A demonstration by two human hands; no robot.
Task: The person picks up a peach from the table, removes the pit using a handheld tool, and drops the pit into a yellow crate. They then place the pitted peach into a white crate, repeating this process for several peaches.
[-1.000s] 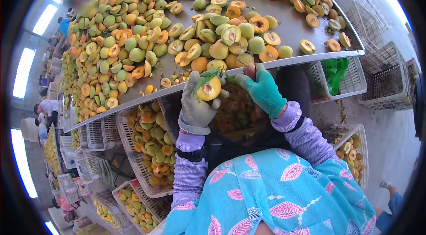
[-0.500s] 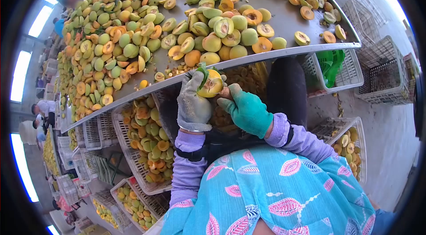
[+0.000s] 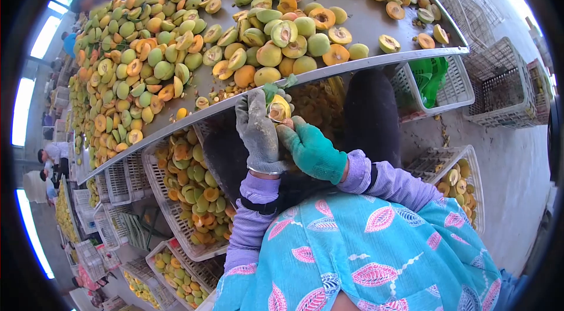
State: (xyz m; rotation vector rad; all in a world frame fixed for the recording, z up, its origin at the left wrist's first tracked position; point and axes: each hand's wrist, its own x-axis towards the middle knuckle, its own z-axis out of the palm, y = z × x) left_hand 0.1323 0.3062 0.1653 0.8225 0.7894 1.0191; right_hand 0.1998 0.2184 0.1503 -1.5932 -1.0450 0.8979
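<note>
My left hand (image 3: 258,135), in a grey glove, holds up a halved yellow-orange fruit (image 3: 281,106) with green leaves attached, just below the metal table's edge (image 3: 352,64). The cut face points toward me. My right hand (image 3: 311,149), in a teal glove, presses its fingertips against the lower side of the fruit half and grips a small tool with a pinkish handle, mostly hidden by the fingers. Both arms wear purple striped sleeves.
Whole and halved green and orange fruit (image 3: 176,46) cover the table. Under it stand a white crate of halves (image 3: 194,193), a dark bin of pits (image 3: 320,102), a crate holding something green (image 3: 437,82) and more crates (image 3: 505,88). Other people work far left (image 3: 53,152).
My right hand came down from the table edge and closed in on the fruit half. My left hand turned the fruit and lifted it slightly toward the table edge.
</note>
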